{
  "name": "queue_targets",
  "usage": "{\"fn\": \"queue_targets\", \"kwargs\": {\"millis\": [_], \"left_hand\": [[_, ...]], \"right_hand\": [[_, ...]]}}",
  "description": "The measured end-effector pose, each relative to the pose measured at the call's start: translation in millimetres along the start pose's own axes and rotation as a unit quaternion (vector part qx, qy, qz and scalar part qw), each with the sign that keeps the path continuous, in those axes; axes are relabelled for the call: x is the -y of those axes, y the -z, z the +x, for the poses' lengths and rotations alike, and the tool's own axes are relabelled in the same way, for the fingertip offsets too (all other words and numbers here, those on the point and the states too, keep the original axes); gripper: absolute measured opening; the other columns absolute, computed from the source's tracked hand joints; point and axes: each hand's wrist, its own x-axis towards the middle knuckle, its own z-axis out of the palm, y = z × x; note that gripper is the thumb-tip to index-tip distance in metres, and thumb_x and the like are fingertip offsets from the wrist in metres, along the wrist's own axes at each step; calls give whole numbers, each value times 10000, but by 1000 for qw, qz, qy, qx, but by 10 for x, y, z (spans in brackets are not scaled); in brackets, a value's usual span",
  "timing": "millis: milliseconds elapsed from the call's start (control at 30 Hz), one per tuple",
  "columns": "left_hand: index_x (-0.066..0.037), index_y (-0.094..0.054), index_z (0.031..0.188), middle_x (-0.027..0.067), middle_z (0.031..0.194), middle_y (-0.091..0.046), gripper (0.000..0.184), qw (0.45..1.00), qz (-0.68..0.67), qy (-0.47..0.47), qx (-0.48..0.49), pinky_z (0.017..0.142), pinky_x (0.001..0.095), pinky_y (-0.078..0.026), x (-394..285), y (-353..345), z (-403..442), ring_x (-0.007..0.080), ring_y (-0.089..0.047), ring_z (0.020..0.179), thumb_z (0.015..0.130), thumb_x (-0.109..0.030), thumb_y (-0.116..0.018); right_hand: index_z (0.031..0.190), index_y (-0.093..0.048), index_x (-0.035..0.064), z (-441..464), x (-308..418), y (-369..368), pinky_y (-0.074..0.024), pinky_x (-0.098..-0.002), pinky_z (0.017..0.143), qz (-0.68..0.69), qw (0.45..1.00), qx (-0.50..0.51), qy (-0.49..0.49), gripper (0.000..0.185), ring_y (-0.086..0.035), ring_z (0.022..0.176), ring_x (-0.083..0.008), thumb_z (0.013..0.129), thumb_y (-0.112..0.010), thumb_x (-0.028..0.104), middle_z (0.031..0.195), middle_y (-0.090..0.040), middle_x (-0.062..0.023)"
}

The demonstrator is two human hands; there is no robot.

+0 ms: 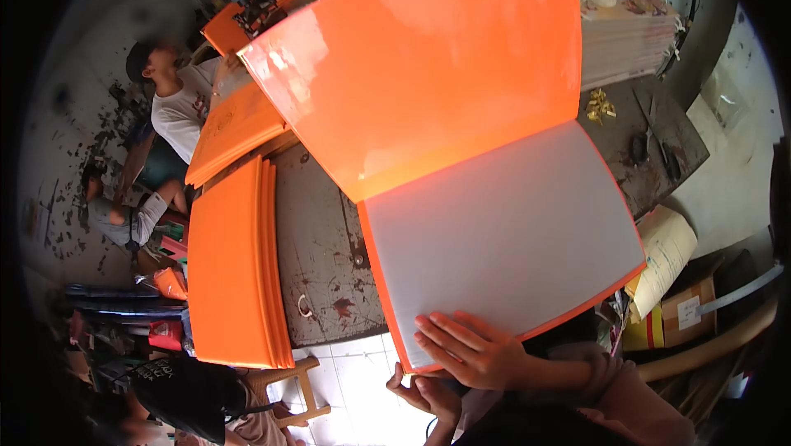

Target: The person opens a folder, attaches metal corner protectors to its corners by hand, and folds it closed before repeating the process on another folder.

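A large orange folder (437, 75) lies opened out, its glossy orange cover raised at the top and a grey-white inner sheet (503, 215) facing up below. My right hand (471, 351) rests flat on the lower edge of that sheet, fingers stretched out and holding nothing. Below it, my left hand (428, 396) is at the folder's bottom left corner, its thumb and a finger around the corner edge. Part of the left hand is hidden beneath the folder.
Stacked orange folders (227, 269) lie left on the dark worktable (317, 240). Scissors (649, 137) and small yellow pieces (600, 106) are at right. Several people sit at left, near a wooden stool (306, 392). A cardboard box (688, 314) stands lower right.
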Motion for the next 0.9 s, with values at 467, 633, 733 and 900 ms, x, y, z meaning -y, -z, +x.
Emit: {"fn": "queue_targets", "kwargs": {"millis": [467, 633, 733, 900], "left_hand": [[-82, -309, 1121, 165, 1042, -455, 388, 995, -49, 44, -77, 827, 359, -409, 180, -144, -35, 222, -491, 936, 908, -380, -438], [-83, -312, 1123, 161, 1038, -457, 381, 997, -27, 47, -52, 825, 355, -411, 297, -121, -136, 218, -493, 933, 910, -376, -433], [-84, -313, 1124, 159, 1036, -459, 377, 998, -18, 48, -43, 823, 352, -412, 346, -74, -190, 215, -494, 931, 912, -373, -430], [-85, -316, 1126, 156, 1033, -461, 370, 998, -11, 48, -32, 821, 348, -413, 393, -37, -222, 212, -495, 927, 915, -369, -425]], "right_hand": [[1075, -613, 95, 31, 11, 56, -393, -351, 943, -78, 996, 13, 51, 338, -472, 1163, -186, 852, -496, 320, 1189, -562, -48], [1055, -619, 75, -10, -40, 21, -406, -358, 928, -46, 997, -4, 60, 309, -507, 1119, -188, 856, -485, 271, 1153, -584, -61], [1023, -627, 62, 10, -51, 49, -423, -357, 907, -24, 998, -6, 60, 293, -537, 1072, -196, 847, -494, 255, 1118, -600, -75], [991, -630, 46, -5, -54, 22, -449, -354, 872, -10, 997, -30, 74, 292, -566, 1008, -212, 845, -507, 266, 1073, -616, -98]]}}
